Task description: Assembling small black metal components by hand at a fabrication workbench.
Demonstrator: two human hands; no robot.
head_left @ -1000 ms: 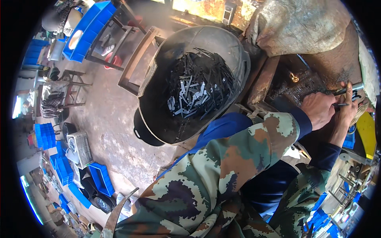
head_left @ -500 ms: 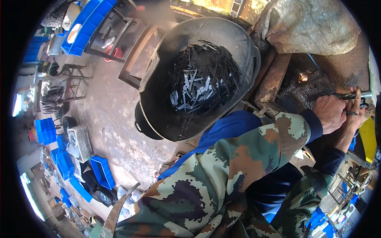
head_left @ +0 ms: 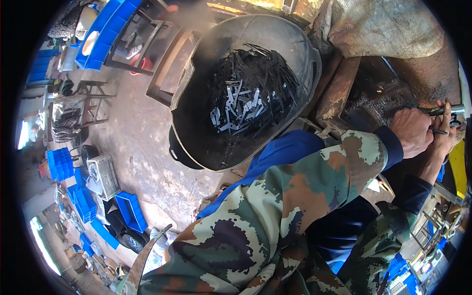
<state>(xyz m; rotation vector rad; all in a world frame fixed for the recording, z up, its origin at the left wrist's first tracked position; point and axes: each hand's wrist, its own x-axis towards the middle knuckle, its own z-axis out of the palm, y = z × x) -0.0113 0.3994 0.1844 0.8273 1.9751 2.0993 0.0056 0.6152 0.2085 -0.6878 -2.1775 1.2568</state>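
Observation:
At the far right, my left hand (head_left: 412, 132) is closed in a fist, with a thin dark rod-like piece (head_left: 437, 131) sticking out beside its fingers. My right hand (head_left: 444, 140) is pressed close against it, one finger reaching up alongside a shiny metal cylinder (head_left: 455, 109). Its other fingers are bent, and what they grip is largely hidden. Both hands are at the edge of a dark, wet-looking machine trough (head_left: 376, 105), where a tiny orange glint shows. Camouflage sleeves with dark cuffs cover both arms.
A big black tub (head_left: 196, 142) holds a heap of dark and shiny metal strips (head_left: 241, 105). A stained sack cloth (head_left: 388, 29) drapes over the machine. Blue bins (head_left: 130, 212), a white crate (head_left: 103, 177) and a wooden stool (head_left: 93, 101) stand at left; a yellow panel (head_left: 457, 172) is at right.
The bright orange glow in the trough has shrunk to a faint glint. Both hands have shifted slightly to the right and stay together. The whole view has tilted a little.

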